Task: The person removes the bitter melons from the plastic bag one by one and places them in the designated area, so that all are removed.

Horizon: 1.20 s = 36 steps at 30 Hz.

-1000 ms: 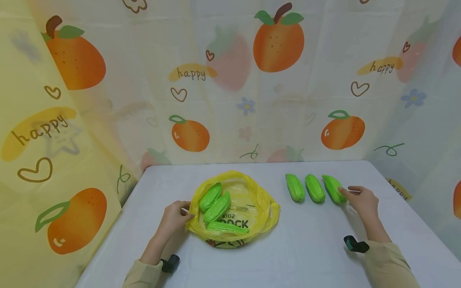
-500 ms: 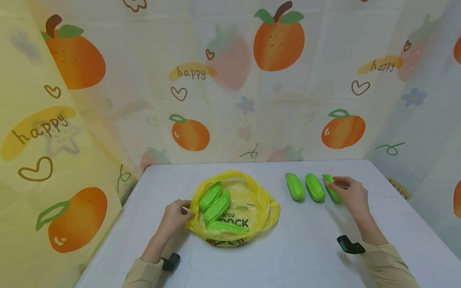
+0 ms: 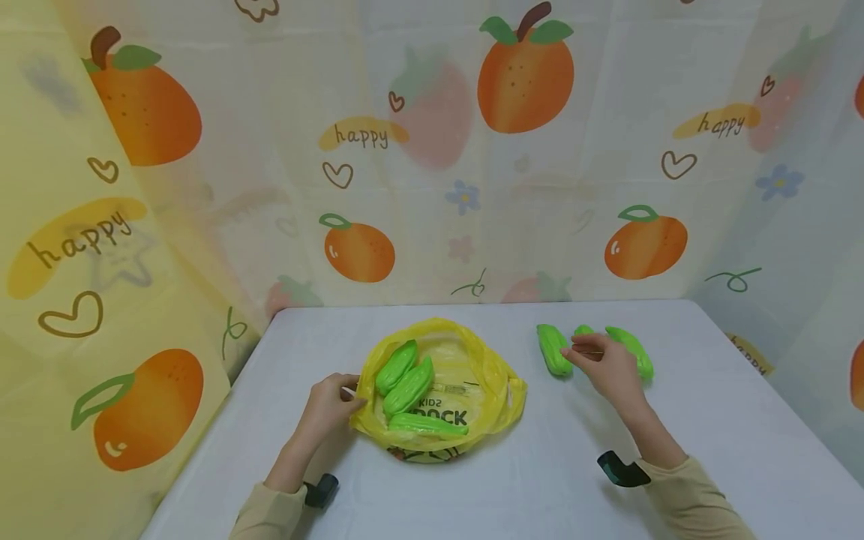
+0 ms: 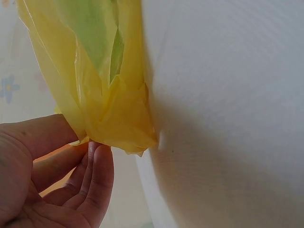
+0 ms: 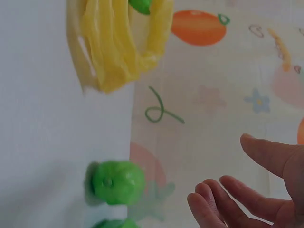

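A yellow plastic bag point(image 3: 498, 367) stands with its mouth spread wide, three green ridged gourds point(image 3: 409, 387) lying inside. My left hand point(image 3: 329, 406) pinches the bag's left rim between thumb and fingers, as the left wrist view shows close up. To the right, three more gourds lie in a row. My right hand point(image 3: 610, 369) hovers over the middle gourd point(image 3: 584, 329), hiding most of it. Its thumb and fingers are apart with nothing between them in the right wrist view. The left gourd point(image 3: 552, 349) is near the fingertips; the right gourd point(image 3: 634, 352) lies behind the hand.
A white-covered table point(image 3: 526, 480) carries everything. Behind it and along the sides hangs a curtain point(image 3: 574, 165) printed with oranges and hearts. A dark wrist camera point(image 3: 321, 491) sits on the left wrist, and another dark camera point(image 3: 622, 470) on the right.
My right hand has moved left, from the right gourd to above the middle one, leaving the right gourd on the table. My left hand keeps its place at the bag's rim.
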### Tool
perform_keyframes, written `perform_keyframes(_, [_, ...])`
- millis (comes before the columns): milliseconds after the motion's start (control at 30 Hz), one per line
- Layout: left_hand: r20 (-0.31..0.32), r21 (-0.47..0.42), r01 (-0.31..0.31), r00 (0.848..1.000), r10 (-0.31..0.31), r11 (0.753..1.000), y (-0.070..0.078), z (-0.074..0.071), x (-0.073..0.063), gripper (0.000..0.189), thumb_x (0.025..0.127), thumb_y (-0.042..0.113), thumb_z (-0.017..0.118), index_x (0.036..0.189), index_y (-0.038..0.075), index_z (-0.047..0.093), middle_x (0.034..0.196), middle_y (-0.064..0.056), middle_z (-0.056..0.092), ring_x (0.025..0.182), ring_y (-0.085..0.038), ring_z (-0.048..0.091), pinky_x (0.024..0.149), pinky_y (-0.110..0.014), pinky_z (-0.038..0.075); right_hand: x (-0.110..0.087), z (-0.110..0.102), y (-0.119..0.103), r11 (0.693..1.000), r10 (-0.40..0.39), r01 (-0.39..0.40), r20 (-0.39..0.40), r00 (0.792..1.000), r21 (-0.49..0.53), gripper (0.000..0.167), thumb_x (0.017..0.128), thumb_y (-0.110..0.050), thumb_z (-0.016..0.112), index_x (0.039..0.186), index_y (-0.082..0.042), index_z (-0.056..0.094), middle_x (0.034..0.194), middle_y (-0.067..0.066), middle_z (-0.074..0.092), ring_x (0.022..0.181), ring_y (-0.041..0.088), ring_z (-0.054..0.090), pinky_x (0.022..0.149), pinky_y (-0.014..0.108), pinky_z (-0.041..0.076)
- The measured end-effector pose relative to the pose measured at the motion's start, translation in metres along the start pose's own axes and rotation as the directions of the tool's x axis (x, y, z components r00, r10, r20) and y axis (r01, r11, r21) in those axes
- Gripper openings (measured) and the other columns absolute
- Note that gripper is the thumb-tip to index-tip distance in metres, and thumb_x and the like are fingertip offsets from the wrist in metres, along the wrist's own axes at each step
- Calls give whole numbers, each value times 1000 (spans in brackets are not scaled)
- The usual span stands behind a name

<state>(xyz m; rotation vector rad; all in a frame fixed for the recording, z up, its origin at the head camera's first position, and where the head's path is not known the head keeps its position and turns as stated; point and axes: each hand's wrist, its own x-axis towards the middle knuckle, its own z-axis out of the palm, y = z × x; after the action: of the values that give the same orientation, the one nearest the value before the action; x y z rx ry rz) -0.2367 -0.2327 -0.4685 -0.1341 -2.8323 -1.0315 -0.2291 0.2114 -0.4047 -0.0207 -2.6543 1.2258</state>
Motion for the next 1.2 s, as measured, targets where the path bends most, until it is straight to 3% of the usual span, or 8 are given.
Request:
perform_keyframes(100, [2, -4, 3, 1000, -3, 1000, 0, 0, 0, 37, 76, 7, 76, 111, 1, 68, 100, -10, 67, 80, -18, 63, 61, -27, 54, -1, 12, -5, 1000, 7, -7, 28, 1000, 8, 47, 87, -32, 68, 119, 1, 61, 110, 19, 67, 102, 33, 64, 81, 39, 55])
perform_keyframes(433, [4, -8, 1, 1000, -1, 1000, 2, -1, 1, 37, 76, 6, 75, 112, -1, 68, 100, -11, 67, 80, -18, 63, 62, -26, 54, -10, 48, -23, 995, -36, 25, 121, 992, 93, 40, 85, -30, 71, 113, -2, 65, 104, 14, 69, 94, 28, 67, 79, 35, 56])
perform_keyframes(867, [4, -2, -3, 1000, 3, 1000, 1, 0, 1, 37, 76, 7, 75, 112, 0, 68, 100, -11, 67, 80, -18, 63, 62, -26, 54, -27, 87, -44, 987, -63, 17, 286, 956, 160, 33, 81, -23, 75, 107, -4, 68, 96, 3, 71, 84, 15, 66, 72, 27, 55])
perform_keyframes(1200, [1, -1, -15, 1000, 15, 1000, 3, -1, 0, 38, 76, 7, 75, 112, -1, 68, 99, -11, 67, 79, -18, 63, 60, -26, 53, -39, 104, -49, 979, -113, 42, 362, 925, 199, 30, 80, -17, 74, 106, -3, 68, 95, 6, 71, 82, 17, 66, 70, 28, 55])
